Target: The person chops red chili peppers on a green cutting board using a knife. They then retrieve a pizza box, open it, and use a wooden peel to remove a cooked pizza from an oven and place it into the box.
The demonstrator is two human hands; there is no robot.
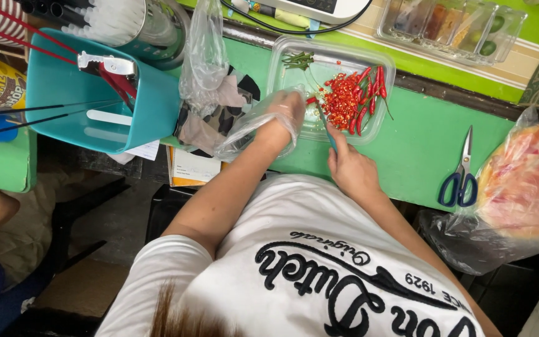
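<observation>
**Red chillies cut in a clear tray**

White shirt fabric fills the bottom of the frame. Just above it, right of centre, the right hand (352, 170) is closed round a teal-handled knife (327, 132), its tip down among the chopped chillies (340, 101). Left of it, near the middle of the frame, the left hand (284, 113), inside a loose clear plastic glove (251, 128), has its fingers curled down at the pile; whether they pinch a chilli cannot be told. The chillies lie in a clear plastic tray (288, 59) on the green table (428, 146), whole red ones (372, 84) at its right and green stems (298, 59) at its top. Blue-handled scissors (461, 171) lie at the right, beside a bagged reddish bundle (525, 181). A teal basket (57, 84) sits upper left.
</observation>
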